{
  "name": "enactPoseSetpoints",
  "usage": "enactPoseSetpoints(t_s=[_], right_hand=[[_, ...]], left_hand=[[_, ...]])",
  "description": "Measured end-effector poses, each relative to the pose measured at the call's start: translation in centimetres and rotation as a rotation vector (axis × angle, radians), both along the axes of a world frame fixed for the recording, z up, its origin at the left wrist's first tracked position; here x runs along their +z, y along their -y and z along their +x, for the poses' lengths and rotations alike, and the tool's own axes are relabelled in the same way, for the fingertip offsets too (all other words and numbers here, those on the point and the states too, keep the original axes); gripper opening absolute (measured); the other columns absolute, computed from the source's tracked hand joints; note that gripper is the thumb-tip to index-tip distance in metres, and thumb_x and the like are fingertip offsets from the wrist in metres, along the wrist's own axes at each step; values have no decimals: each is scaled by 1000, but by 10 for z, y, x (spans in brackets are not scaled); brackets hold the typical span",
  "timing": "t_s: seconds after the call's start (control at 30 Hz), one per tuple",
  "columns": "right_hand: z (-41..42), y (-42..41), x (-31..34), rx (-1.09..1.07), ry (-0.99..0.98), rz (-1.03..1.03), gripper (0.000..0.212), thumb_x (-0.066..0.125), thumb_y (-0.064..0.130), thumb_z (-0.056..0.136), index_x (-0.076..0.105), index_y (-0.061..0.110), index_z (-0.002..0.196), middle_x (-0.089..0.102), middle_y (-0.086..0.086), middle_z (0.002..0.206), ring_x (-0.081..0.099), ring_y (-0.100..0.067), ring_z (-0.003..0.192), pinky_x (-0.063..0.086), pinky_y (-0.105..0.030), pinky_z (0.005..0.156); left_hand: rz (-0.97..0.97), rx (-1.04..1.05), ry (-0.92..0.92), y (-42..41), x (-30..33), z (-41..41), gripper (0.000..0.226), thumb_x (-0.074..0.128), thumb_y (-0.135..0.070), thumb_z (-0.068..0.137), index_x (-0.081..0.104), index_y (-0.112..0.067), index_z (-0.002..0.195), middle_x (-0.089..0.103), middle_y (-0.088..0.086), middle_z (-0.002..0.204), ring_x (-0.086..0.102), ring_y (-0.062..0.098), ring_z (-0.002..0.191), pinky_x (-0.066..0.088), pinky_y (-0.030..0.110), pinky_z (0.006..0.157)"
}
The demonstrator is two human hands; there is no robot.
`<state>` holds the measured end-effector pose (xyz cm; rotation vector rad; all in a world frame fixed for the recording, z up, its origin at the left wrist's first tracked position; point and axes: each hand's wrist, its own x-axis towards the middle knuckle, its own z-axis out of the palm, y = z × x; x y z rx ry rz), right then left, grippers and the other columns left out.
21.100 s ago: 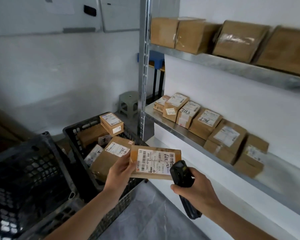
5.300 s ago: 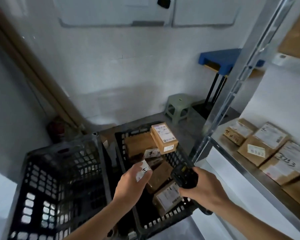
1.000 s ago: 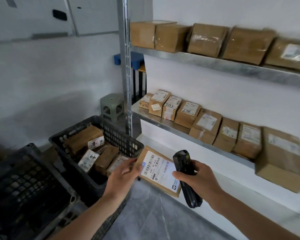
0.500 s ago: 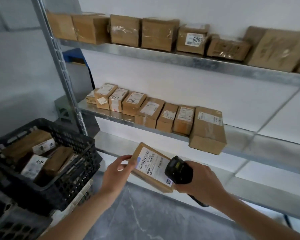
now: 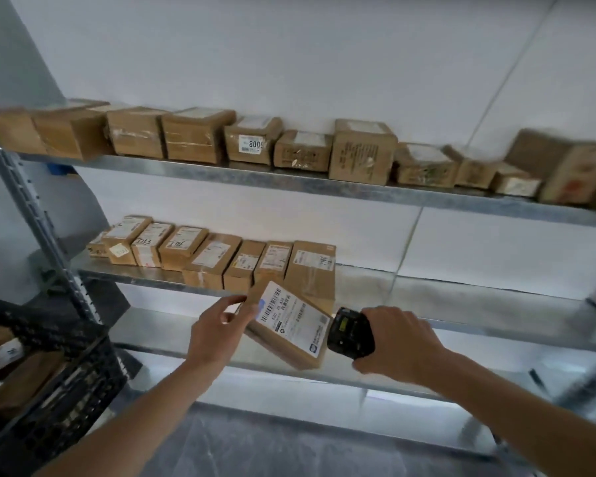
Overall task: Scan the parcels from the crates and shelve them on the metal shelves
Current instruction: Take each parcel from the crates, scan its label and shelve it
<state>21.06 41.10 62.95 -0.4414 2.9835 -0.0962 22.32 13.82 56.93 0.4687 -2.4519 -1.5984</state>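
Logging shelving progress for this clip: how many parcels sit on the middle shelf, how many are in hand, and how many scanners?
Parcels on the middle shelf: 8
Parcel in the left hand: 1
Scanner in the right hand: 1
Total: 10

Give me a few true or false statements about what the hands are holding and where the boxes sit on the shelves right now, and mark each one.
1. The left hand holds a parcel with its label facing up. True.
2. The right hand is empty. False: it grips a black scanner.
3. The top shelf carries a row of boxes. True.
4. The middle shelf is full end to end. False: its right part is bare.
5. The black crate at lower left is empty. False: parcels lie in it.
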Motion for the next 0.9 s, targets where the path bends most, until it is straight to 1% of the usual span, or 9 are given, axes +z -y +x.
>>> enactPoseSetpoints(t_s=[0.07,0.13,0.23,0.33,0.4,0.47,0.57,0.7,0.9], right_hand=[[4,-16,14,-19,-5,31,51,80,49,75,58,26,115,63,10,100,59,-12,87,39,-20,64],[7,-29,27,-38,-8,61,51,81,49,74,58,26,114,62,10,99,57,-14,87,39,-26,68],[11,-45,41,-61,-12,88,54,82,51,73,58,26,115,61,9,98,56,-15,88,41,-29,73],[14,-55,51,-79,-11,75,56,83,54,71,60,27,114,65,8,99,61,-15,90,49,-30,78],[15,-58,58,-82,-16,66,53,83,52,71,61,27,112,66,7,99,62,-16,91,48,-30,75],[16,-59,64,-77,-25,64,52,82,52,71,60,27,111,66,7,100,60,-16,89,43,-29,72],[16,-62,68,-63,-35,77,52,82,51,73,60,27,113,63,7,98,58,-16,88,41,-29,72],[13,-65,71,-64,-31,68,51,82,51,74,59,27,113,63,8,99,58,-15,89,41,-29,72],[5,-69,72,-59,-28,61,49,82,50,72,60,28,110,63,7,98,58,-16,88,36,-27,62]], left_hand=[[17,-11,-22,-13,15,0,25,62,-56,91,68,-35,104,73,-15,91,65,7,90,43,15,61],[10,-23,-43,-23,28,0,22,63,-52,91,69,-35,104,73,-16,90,66,8,89,44,14,56],[-7,-23,-67,-36,44,0,20,63,-49,92,70,-34,103,72,-14,86,65,7,81,42,13,53],[-22,-38,-89,-49,59,0,17,62,-48,93,70,-35,100,72,-14,83,64,5,75,42,8,49],[-17,-46,-100,-55,66,1,12,64,-46,93,70,-36,94,69,-16,72,63,3,71,40,5,48],[-16,-53,-106,-60,71,2,10,65,-44,92,69,-37,87,67,-18,64,62,1,69,40,9,49],[-19,-55,-106,-65,75,2,10,65,-44,93,66,-40,84,70,-19,71,64,2,73,39,13,54],[-32,-59,-112,-70,79,0,11,63,-46,93,64,-42,84,71,-18,79,66,5,75,40,13,54],[-49,-72,-112,-73,74,-10,10,62,-45,95,67,-39,90,71,-21,84,67,3,79,45,11,50]])
